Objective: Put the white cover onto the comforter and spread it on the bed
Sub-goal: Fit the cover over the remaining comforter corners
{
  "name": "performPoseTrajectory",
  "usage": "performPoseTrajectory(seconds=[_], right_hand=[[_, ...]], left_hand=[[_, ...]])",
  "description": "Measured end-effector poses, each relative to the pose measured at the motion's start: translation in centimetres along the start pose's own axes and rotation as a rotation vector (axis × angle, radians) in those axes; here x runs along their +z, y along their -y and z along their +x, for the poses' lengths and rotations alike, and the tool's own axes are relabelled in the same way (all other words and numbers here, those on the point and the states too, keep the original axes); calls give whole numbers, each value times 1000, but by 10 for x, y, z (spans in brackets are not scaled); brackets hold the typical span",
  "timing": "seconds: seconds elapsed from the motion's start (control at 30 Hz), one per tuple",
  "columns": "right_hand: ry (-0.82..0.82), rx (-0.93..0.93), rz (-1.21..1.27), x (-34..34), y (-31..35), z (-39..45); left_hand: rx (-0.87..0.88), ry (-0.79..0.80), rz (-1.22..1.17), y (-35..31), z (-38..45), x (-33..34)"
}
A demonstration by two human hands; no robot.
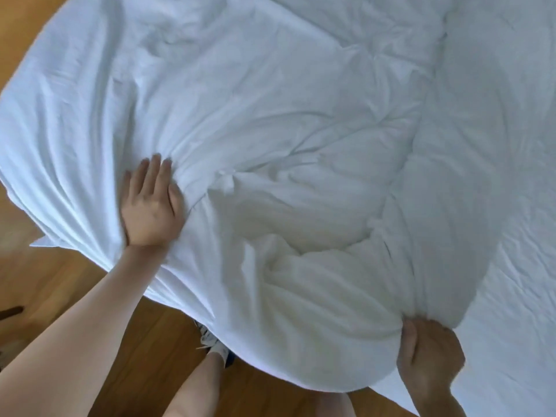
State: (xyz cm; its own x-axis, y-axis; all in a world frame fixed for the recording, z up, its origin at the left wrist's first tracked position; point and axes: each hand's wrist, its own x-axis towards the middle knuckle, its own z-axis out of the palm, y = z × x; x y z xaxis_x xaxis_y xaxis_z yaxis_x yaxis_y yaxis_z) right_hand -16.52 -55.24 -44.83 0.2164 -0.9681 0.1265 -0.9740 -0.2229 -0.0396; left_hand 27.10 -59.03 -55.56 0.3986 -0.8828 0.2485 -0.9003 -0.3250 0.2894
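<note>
The white cover [240,94] lies wrinkled over the bed and hangs off its near left edge. A puffy cream-white comforter [319,290] bulges at the near edge, partly wrapped by the cover. My left hand [152,203] lies flat on the cover with fingers straight, pressing the cloth where creases gather. My right hand [427,359] grips a bunched fold of the comforter and cover at the lower right, fingers curled round it.
The bed's white sheet [496,296] shows on the right. Wooden floor [60,284] runs along the left and bottom. My leg and a sneaker [213,344] stand on the floor by the bed's edge. A dark object [10,313] lies at the far left.
</note>
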Motion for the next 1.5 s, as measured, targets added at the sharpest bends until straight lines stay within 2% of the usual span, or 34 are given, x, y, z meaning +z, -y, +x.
performPoseTrajectory(seconds=[0.07, 0.13, 0.2, 0.27, 0.37, 0.4, 0.47, 0.5, 0.57, 0.7, 0.73, 0.83, 0.93, 1.0, 1.13, 1.23, 1.3, 1.37, 1.4, 1.43, 1.5], right_hand=[[100, -85, 84, -15, 5, 19], [191, -141, 201, -33, 13, 44], [193, -269, 302, -37, 21, 81], [221, -401, 302, -21, 31, 124], [652, -568, 179, 24, 45, 166], [754, -626, 111, 36, 45, 166], [808, -728, 20, 46, 34, 156], [785, -747, 17, 47, 27, 149], [741, -763, 60, 43, 18, 142], [690, -779, 81, 31, 9, 131], [591, -761, 108, 26, 4, 126], [146, -664, 241, 14, -31, 103], [13, -645, 425, 0, -77, 66], [-32, -593, 397, -18, -111, 36], [44, -412, 287, -29, -142, -28], [165, -380, 301, -21, -137, -25], [359, -421, 353, -34, -129, 7], [682, -312, 592, -55, -118, 53], [726, -283, 646, -60, -112, 77], [656, -342, 586, -55, -107, 102], [542, -484, 291, -31, -95, 155]], left_hand=[[-125, 54, 4, -18, -8, -4], [-350, 120, -70, -41, -11, -13], [-451, 230, -171, -69, 0, -26], [-300, 349, -176, -100, 12, -36], [-96, 609, -335, -156, 7, -41], [-20, 697, -318, -169, -4, -34], [105, 796, -174, -179, -39, -17], [118, 786, -119, -176, -58, -11], [62, 667, -138, -164, -89, -8], [55, 516, -113, -153, -115, 1], [52, 481, -114, -153, -117, 4], [-6, 409, -138, -154, -117, 12], [-102, 353, -172, -153, -121, 19], [-150, 334, -194, -156, -124, 26], [-199, 323, -234, -162, -126, 29], [-186, 342, -247, -165, -123, 24], [-272, 355, -288, -172, -116, 18], [-403, 344, -286, -184, -100, 10], [-465, 355, -222, -195, -87, 6], [-484, 379, -127, -210, -72, 3], [-321, 405, 1, -253, -46, -1]])
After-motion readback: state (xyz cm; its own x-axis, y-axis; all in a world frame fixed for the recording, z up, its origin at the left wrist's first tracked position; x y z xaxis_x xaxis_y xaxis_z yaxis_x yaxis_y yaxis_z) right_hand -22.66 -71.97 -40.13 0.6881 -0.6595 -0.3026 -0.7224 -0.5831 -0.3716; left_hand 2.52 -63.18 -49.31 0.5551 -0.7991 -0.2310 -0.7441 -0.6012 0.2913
